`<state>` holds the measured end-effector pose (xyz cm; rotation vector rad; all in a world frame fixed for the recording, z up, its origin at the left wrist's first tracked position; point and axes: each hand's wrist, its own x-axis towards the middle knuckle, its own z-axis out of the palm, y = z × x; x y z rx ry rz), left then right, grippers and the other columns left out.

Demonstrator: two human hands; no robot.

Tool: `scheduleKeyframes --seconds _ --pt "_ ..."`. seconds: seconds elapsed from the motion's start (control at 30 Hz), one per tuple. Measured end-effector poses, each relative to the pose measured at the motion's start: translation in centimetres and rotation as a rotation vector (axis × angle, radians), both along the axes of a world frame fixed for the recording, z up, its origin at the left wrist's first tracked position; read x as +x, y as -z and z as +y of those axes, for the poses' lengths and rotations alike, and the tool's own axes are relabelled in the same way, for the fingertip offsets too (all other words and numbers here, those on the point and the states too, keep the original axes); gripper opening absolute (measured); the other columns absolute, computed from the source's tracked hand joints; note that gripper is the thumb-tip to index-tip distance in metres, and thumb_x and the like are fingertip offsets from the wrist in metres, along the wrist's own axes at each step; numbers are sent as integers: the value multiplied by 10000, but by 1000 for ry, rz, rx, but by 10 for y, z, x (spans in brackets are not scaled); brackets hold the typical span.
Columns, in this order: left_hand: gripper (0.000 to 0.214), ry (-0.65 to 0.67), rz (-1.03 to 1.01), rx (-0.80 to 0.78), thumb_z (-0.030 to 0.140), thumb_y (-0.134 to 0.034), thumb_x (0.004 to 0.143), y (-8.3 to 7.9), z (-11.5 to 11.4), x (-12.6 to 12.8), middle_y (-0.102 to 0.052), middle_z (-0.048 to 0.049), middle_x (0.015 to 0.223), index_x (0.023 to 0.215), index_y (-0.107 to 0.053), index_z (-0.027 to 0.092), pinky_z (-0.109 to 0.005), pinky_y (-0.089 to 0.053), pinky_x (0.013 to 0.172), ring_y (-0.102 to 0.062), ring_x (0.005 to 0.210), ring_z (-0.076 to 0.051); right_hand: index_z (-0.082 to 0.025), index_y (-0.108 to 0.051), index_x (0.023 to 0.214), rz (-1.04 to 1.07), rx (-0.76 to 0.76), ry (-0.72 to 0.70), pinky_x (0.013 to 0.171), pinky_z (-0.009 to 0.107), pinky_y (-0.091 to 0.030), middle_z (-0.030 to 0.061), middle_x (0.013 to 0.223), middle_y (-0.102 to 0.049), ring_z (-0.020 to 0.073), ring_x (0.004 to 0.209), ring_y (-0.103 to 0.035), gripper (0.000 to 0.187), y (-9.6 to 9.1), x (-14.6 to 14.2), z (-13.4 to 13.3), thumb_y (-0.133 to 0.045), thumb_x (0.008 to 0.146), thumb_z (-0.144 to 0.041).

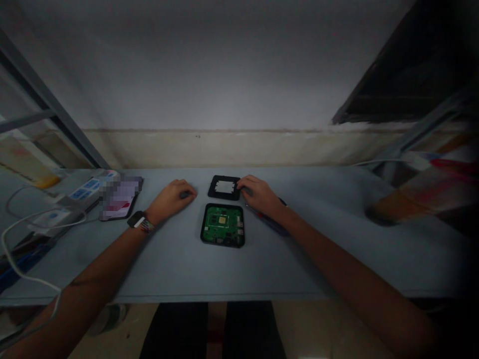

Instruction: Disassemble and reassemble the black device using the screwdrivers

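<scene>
My left hand (172,199) rests on the table, fingers curled in and thumb near them; the hollow is dark and I see nothing held. My right hand (258,194) pinches the right edge of a flat black cover (213,188) with a pale metal plate (225,187) in its middle. Nearer to me lies a black square case with its top off, a green circuit board (222,223) inside and ports along its right side. Partly hidden beneath my right wrist is a dark flat object (275,227) I cannot identify.
On the left lie a phone (121,198) and a white power strip (88,192) with cables. A white cable (28,276) loops over my left forearm. A blurred cup of brownish drink (396,202) stands at right. The wall (224,99) closes off the table's back.
</scene>
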<state>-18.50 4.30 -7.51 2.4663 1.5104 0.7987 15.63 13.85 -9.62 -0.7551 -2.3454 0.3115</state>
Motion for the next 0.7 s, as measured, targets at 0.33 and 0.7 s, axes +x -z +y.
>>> scheduleKeyframes --seconds 0.33,0.7 --pt "150 15 13 12 283 -601 1034 -1 -5 0 -735 -65 1023 1003 -734 222 -419 -526 955 -664 985 -238 -226 -688 1049 -40 -14 -10 1071 434 -556 113 1169 -702 250 1129 -689 300 -3 -2 -4 -508 907 -33" --pt "165 -13 7 19 275 -564 1042 2 -7 1 -684 -71 1008 1011 -711 206 -373 -523 896 -648 941 -221 -194 -710 1071 -89 -32 62 1015 424 -538 145 1132 -738 270 1088 -694 257 -18 -5 -15 -458 1063 -248"
